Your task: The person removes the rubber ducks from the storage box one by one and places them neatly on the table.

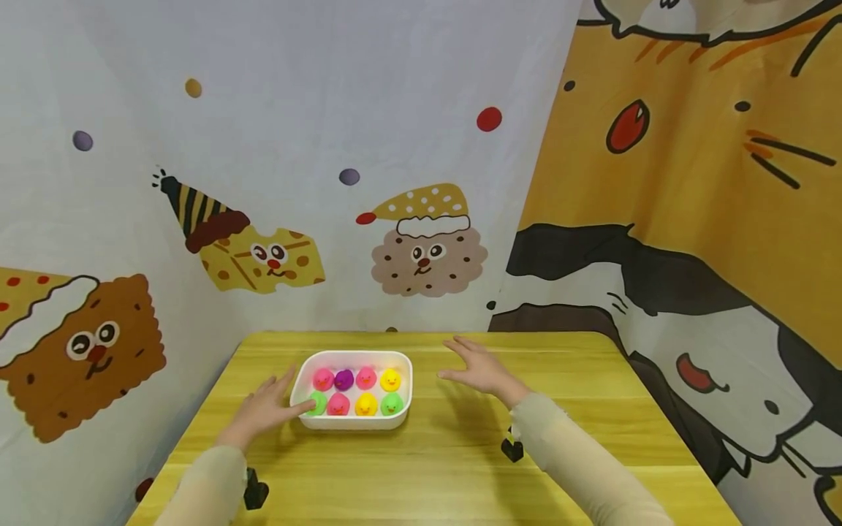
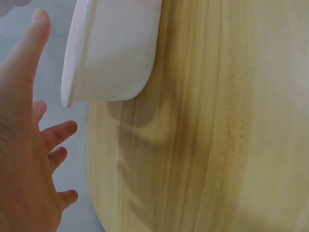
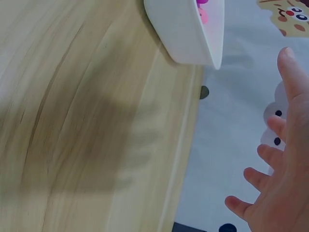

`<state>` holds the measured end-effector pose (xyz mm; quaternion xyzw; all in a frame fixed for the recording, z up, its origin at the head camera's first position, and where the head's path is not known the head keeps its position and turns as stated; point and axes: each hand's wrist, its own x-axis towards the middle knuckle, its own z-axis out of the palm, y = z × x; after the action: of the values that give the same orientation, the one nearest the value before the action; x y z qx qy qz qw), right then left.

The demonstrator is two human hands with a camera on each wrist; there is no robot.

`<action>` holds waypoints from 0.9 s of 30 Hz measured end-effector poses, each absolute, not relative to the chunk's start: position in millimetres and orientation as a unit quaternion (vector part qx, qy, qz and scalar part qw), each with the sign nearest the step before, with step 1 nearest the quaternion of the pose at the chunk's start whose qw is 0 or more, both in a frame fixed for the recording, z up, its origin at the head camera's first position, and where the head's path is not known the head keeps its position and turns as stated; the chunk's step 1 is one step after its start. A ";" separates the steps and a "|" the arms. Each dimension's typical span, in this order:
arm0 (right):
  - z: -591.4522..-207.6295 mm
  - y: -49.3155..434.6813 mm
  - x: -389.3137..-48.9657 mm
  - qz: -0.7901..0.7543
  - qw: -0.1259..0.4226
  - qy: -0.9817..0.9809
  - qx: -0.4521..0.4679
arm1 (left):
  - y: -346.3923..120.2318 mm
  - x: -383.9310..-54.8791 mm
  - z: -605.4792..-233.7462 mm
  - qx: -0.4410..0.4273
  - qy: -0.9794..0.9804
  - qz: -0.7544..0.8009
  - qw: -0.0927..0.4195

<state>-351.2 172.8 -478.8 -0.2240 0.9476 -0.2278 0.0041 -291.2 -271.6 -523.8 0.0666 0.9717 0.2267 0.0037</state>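
A white rectangular tub (image 1: pixel 351 422) stands on the table, holding two rows of small rubber ducks in pink, purple, yellow and green. One purple duck (image 1: pixel 344 380) sits in the back row, and a green duck (image 1: pixel 392 403) is at the front right corner. My left hand (image 1: pixel 263 405) hovers at the tub's left side with fingers spread, its thumb overlapping the front left green duck (image 1: pixel 318 402) in the head view. To the right of the tub, my right hand (image 1: pixel 483 371) hangs above the table, fingers spread and holding nothing. Both wrist views show the tub's white wall (image 2: pixel 116 53) apart from the fingers.
The wooden table (image 1: pixel 434 467) has its far edge close behind the tub. A pale cloth with cartoon prints (image 1: pixel 421 95) hangs behind it, and a cloth with large cartoon animals (image 1: pixel 671 190) hangs on the right. Dark wrist mounts (image 1: pixel 255 491) sit under both sleeves.
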 end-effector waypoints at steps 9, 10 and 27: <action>-484.4 151.3 -356.0 -0.249 0.031 0.941 -0.225 | -268.5 -290.5 -528.7 0.059 0.968 0.244 0.021; -485.5 148.8 -356.6 -0.256 0.034 0.940 -0.224 | -267.9 -291.2 -529.3 0.058 0.967 0.247 0.023; -495.7 109.5 -360.7 -0.425 0.134 0.870 -0.212 | -256.7 -293.5 -536.8 0.045 0.968 0.243 0.048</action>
<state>-360.7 109.5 -495.7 -0.2121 0.8696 -0.4254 0.1338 -293.5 -256.7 -536.8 0.0451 0.9677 0.2432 0.0479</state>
